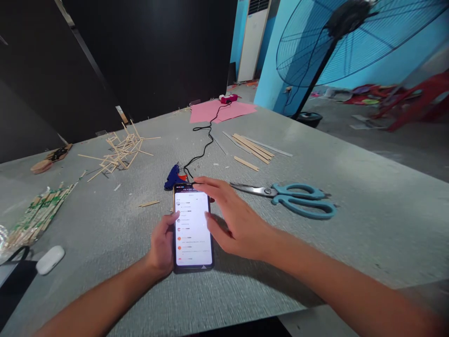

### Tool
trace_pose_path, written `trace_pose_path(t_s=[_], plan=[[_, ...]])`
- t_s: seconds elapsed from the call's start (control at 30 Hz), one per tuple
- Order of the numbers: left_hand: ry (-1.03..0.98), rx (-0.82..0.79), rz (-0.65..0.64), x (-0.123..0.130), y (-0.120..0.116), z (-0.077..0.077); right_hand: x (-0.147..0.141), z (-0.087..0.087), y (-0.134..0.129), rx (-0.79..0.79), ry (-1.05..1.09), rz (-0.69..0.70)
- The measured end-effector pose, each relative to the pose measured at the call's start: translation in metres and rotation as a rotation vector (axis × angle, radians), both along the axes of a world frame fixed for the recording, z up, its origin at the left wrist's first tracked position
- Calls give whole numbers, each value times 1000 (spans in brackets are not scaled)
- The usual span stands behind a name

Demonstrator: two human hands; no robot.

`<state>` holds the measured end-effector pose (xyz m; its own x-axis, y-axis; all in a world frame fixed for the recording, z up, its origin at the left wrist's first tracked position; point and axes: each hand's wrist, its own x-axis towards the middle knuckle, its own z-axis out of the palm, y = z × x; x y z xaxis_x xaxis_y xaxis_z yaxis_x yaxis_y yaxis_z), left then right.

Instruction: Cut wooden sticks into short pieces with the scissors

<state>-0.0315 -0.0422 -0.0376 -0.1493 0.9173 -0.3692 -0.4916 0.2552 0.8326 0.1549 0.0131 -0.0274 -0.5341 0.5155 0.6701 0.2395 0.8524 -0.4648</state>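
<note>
A smartphone point(192, 234) with a lit white screen, showing a list with small round icons, is held upright above the table. My left hand point(163, 243) grips it along the left edge, thumb at the side of the screen and the other fingers hidden behind. Over the phone's upper right corner, my right hand point(233, 217) has its fingers stretched out and its thumb by the right edge of the screen. Just beyond the phone lies a blue glue gun point(172, 177) with an orange trigger, partly covered. Blue-handled scissors point(298, 199) rest to the right, blades pointing left.
Thin sticks joined into a frame point(121, 152) stand at the back left. Packaged sticks point(44, 210) and a white earbud case point(50, 260) are on the left. Loose flat sticks point(254, 149), pink paper point(206, 111) and a black cord point(210, 135) lie farther back. A large fan point(336, 37) stands beyond.
</note>
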Motion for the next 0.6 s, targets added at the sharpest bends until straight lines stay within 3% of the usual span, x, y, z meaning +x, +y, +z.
trace_pose_path(t_s=[0.1, 0.27, 0.5, 0.6], plan=[[13, 57, 47, 3, 0, 3, 1, 2, -1, 4, -49, 12], [-7, 80, 8, 4, 0, 4, 1, 1, -1, -2, -96, 22], [-94, -20, -218, -5, 0, -3, 0, -1, 3, 9, 35, -22], [-110, -31, -245, -7, 1, -4, -1, 0, 1, 11, 20, -28]])
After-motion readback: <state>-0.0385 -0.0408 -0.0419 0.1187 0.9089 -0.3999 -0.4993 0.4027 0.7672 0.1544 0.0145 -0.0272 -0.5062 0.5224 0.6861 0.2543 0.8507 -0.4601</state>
